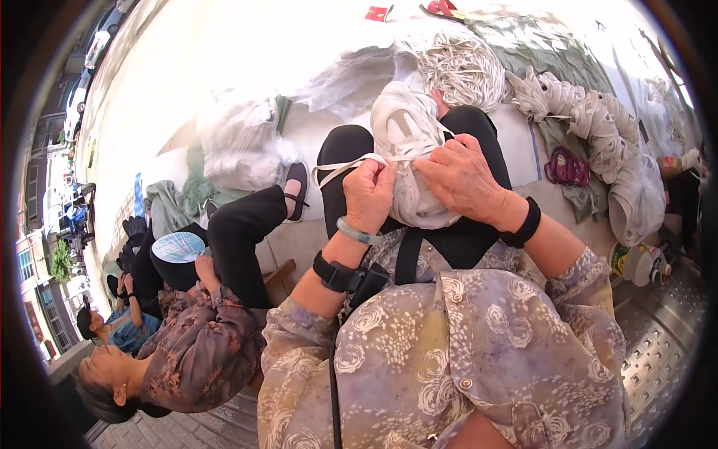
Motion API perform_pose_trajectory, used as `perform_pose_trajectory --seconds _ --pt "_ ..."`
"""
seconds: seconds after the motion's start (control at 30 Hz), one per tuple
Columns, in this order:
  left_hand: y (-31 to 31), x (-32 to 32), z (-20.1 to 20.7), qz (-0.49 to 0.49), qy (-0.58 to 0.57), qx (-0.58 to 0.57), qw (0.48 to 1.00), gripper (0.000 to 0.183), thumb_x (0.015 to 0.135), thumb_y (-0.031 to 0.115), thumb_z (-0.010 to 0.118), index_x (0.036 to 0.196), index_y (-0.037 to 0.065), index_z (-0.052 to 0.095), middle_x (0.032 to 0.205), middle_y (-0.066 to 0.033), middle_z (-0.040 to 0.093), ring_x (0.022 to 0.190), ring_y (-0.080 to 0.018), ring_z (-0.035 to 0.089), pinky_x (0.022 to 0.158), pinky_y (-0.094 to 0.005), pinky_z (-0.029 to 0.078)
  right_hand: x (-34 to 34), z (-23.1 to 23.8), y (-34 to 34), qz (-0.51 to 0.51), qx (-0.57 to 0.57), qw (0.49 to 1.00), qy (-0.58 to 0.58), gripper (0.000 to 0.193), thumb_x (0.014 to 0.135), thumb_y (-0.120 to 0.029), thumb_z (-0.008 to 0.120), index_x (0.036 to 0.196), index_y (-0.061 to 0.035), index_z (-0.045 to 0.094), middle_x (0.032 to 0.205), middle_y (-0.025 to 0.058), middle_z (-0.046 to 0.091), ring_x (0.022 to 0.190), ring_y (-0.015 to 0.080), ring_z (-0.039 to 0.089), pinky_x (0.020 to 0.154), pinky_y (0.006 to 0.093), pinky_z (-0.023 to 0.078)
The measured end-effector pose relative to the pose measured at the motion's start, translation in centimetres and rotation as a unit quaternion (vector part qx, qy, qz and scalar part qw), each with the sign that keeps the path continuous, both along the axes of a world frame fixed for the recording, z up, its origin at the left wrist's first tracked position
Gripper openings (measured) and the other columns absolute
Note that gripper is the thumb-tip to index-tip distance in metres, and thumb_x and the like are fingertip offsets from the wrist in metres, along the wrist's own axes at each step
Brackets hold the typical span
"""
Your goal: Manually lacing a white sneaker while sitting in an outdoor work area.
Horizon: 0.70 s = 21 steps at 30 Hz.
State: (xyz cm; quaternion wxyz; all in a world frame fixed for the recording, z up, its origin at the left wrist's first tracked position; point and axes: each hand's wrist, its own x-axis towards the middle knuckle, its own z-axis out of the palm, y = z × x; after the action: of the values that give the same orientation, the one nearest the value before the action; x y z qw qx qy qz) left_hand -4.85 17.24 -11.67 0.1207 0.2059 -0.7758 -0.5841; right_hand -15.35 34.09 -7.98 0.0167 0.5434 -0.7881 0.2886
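A cream shoe upper [400,123] with a mesh patch rests across my lap, between my black-trousered knees. A flat off-white shoelace [334,170] loops out to the left over my left knee and crosses the upper. My left hand [370,191] pinches this lace between thumb and forefinger at the upper's left side. My right hand [467,176] is closed at the right side of the upper, its thumb and forefinger gripping the lace near the lacing edge. The right palm and curled fingers partly cover the upper, so the exact hold there is hidden.
A big heap of white laces [460,71] lies beyond my knees. Bundled cream uppers [598,123] trail along the right, near a dark red sandal [567,166] and a plastic jug [639,262]. Clear plastic bags [247,146] lie left. A person [202,337] with a round fan [178,247] sits beside me.
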Motion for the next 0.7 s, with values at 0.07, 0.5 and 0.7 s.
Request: perform_pose_trajectory --seconds 0.07,0.5,0.7 --pt "0.0 -0.1 -0.1 -0.005 0.008 -0.008 1.0 0.011 0.09 0.009 0.06 0.085 0.0 0.061 0.066 0.0017 0.057 0.051 -0.0031 0.048 0.046 -0.0186 0.038 -0.2 -0.4 -0.1 -0.005 -0.009 1.0 -0.021 0.018 0.075 -0.013 0.059 0.092 -0.0104 0.063 0.074 0.0026 0.052 0.076 0.0207 0.052 0.079 0.0373 0.033" --pt "0.6 -1.4 1.9 -0.124 0.077 -0.381 0.913 0.01 0.08 0.012 0.061 0.081 0.002 0.059 0.073 -0.0156 0.061 0.063 -0.0323 0.06 0.055 -0.0388 0.048 0.2 -0.9 -0.5 -0.051 -0.013 0.995 -0.089 0.021 0.076 -0.014 0.061 0.096 -0.0094 0.065 0.079 0.0045 0.06 0.08 0.023 0.057 0.079 0.0374 0.037" --pt "-0.6 -0.5 4.3 -0.112 -0.101 -0.222 0.963 0.027 0.075 0.027 0.073 0.08 0.005 0.058 0.066 -0.0079 0.057 0.055 -0.0193 0.052 0.05 -0.0303 0.042 0.2 -1.1 0.1 -0.077 -0.038 0.991 -0.105 0.019 0.076 -0.014 0.061 0.093 -0.012 0.067 0.077 0.0025 0.06 0.078 0.0206 0.059 0.078 0.0366 0.037"
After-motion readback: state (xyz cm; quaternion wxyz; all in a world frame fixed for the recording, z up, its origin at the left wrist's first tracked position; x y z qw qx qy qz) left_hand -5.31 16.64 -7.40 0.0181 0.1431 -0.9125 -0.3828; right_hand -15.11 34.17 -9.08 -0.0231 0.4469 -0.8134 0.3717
